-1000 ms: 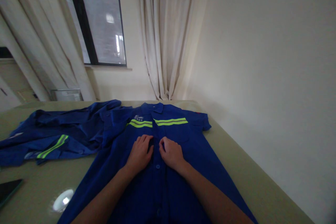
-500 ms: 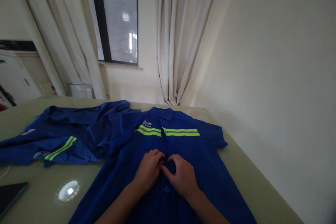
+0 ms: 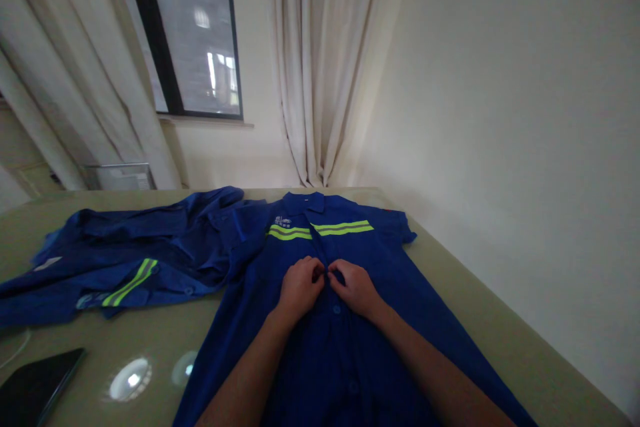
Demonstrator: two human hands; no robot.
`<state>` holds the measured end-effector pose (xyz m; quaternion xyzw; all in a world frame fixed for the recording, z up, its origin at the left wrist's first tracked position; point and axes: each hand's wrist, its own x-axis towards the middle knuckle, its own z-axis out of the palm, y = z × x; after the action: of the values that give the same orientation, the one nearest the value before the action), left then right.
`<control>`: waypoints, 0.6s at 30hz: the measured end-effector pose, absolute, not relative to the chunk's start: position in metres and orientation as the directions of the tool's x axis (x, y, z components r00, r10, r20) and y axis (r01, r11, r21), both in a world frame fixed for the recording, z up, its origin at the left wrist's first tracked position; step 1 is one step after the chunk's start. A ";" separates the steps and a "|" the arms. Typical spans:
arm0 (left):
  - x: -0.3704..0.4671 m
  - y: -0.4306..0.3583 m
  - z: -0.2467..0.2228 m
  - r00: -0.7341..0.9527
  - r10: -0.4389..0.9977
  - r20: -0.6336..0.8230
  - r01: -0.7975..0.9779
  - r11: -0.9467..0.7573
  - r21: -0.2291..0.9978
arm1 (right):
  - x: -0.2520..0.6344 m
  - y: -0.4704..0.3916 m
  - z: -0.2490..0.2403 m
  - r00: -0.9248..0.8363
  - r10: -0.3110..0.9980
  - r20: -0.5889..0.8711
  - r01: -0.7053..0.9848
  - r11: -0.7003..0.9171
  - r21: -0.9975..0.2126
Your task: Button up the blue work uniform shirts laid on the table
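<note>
A blue work shirt (image 3: 400, 320) with a yellow-green reflective stripe across the chest lies front up, collar away from me. At its front placket, below the stripe, my left hand (image 3: 303, 287) pinches the cloth with thumb and fingers. Close against it, my right hand (image 3: 354, 285) grips the other side of the placket, thumb and forefinger pressed together. The small piece between the fingertips is hidden. Nearer to me, a button (image 3: 337, 309) shows on the placket below my hands.
More blue clothing (image 3: 165, 240) with a reflective stripe lies crumpled on the left, meeting the shirt's sleeve. A dark flat device (image 3: 40, 383) is at the table's (image 3: 150, 340) near left. A wall (image 3: 500, 147) borders the right side; curtains (image 3: 320, 80) hang behind.
The view has shifted, the window moving left in it. Both hands now appear higher and slightly right, fingertips still together at the placket, which has a fold near the stripe.
</note>
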<state>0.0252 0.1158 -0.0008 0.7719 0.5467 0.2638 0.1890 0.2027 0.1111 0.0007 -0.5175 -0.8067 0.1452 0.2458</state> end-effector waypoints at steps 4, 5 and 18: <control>0.024 0.115 0.002 0.267 0.943 0.200 0.758 -0.334 0.560 | 0.202 0.106 0.002 -0.359 0.898 0.256 0.753 0.440 -0.488; 0.024 0.114 0.003 0.271 0.940 0.206 0.765 -0.340 0.547 | 0.202 0.105 0.002 -0.362 0.897 0.254 0.754 0.442 -0.486; 0.029 0.096 0.009 0.308 0.899 0.311 0.856 -0.405 0.323 | 0.201 0.107 0.003 -0.360 0.904 0.230 0.825 0.423 -0.375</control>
<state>0.0291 0.0957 0.0088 0.8072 0.5435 0.2253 0.0483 0.2008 0.1067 0.0035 -0.5279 -0.8187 0.0980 0.2034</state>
